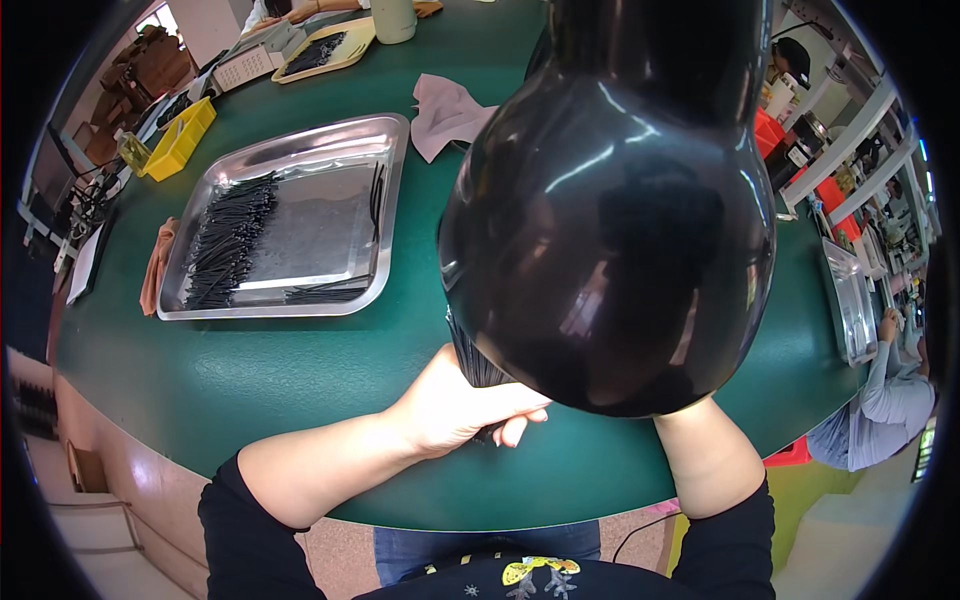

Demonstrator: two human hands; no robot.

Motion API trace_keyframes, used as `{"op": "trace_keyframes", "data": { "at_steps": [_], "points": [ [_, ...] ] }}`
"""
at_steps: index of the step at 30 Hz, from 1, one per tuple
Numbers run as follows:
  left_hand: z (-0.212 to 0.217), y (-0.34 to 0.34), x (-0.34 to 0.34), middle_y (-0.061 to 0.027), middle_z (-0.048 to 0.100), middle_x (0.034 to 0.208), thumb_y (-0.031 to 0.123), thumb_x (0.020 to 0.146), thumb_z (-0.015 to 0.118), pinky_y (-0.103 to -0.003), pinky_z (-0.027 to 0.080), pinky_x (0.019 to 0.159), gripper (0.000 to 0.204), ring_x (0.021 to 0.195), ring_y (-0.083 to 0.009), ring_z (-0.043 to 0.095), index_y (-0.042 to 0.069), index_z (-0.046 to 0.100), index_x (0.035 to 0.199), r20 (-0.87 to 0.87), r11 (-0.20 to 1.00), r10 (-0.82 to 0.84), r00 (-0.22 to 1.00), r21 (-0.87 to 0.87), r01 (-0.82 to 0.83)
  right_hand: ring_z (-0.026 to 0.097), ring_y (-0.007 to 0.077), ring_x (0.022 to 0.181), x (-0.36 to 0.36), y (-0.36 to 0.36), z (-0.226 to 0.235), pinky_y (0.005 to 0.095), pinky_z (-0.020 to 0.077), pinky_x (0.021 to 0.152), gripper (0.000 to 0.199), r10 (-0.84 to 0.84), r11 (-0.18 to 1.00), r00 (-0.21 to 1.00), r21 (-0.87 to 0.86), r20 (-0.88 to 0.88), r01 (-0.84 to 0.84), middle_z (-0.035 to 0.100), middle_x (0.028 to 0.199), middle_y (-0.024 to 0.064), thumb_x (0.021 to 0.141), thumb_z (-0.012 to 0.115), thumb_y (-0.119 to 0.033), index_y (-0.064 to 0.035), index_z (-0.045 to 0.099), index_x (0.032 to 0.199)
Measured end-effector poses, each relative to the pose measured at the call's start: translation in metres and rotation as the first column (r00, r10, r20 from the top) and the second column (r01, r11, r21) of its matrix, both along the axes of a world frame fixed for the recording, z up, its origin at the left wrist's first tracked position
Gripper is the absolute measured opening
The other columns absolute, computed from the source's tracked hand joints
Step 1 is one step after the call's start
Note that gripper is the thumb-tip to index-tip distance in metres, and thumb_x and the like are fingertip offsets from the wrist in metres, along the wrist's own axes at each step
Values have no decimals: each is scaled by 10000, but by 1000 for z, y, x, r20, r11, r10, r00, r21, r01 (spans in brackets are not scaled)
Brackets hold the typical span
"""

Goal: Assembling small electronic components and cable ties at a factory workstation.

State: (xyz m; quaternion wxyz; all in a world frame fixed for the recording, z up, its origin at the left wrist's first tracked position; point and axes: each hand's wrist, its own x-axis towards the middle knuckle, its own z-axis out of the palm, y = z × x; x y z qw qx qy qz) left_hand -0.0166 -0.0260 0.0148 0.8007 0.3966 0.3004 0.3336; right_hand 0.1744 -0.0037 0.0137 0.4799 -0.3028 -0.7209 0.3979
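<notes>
Fingers of the left hand [455, 405] are closed around a bundle of black strips [478, 368], near the steel tray [395, 160]. A glossy black object [610, 230] right of the tray hides the right hand; its grip cannot be told.

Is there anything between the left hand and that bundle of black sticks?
No. The left hand already grips the black bundle. A big glossy black object near the camera hides the right hand.
</notes>
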Motion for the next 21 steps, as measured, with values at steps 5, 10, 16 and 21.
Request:
{"op": "trace_keyframes", "data": {
  "at_steps": [5, 10, 16, 21],
  "points": [
    [-14, 1, -1, -101, 573, 576, -13, 745, 573, -231, 451, 486, 101, 507, -135, 554, -47, 591, 652, 7, 999, 32, 999, -6, -32, 505, 197, 974, -3, 0, 3, 319, 420, 834, 590, 14, 1000, 1000, 26, -27, -13, 508, 1086, 103, 620, 736, -54, 4, 446, 1130],
    [-15, 0, -1, -109, 583, 591, -35, 732, 556, -248, 476, 535, 102, 541, -156, 576, -45, 594, 637, 8, 989, 129, 992, -77, -128, 498, 198, 991, -3, 0, 6, 322, 413, 847, 630, 24, 999, 998, 50, -53, -22, 497, 1104, 106, 606, 745, -50, 6, 428, 1148],
    [-4, 0, 0, -112, 579, 588, -37, 725, 548, -251, 476, 533, 95, 542, -160, 575, -43, 584, 637, -54, 995, 95, 994, 32, -94, 489, 201, 1011, -4, -3, 8, 326, 406, 862, 679, 40, 996, 995, 80, -87, -33, 484, 1127, 108, 589, 756, -45, 8, 408, 1170],
    [1, -3, 2, -109, 579, 585, -26, 730, 559, -247, 472, 518, 76, 535, -157, 574, -45, 583, 660, 48, 996, 89, 995, -5, -89, 482, 203, 1027, -6, -7, 11, 329, 399, 875, 720, 47, 994, 993, 105, -110, -36, 474, 1146, 111, 576, 766, -41, 10, 391, 1188]
  ]
}}
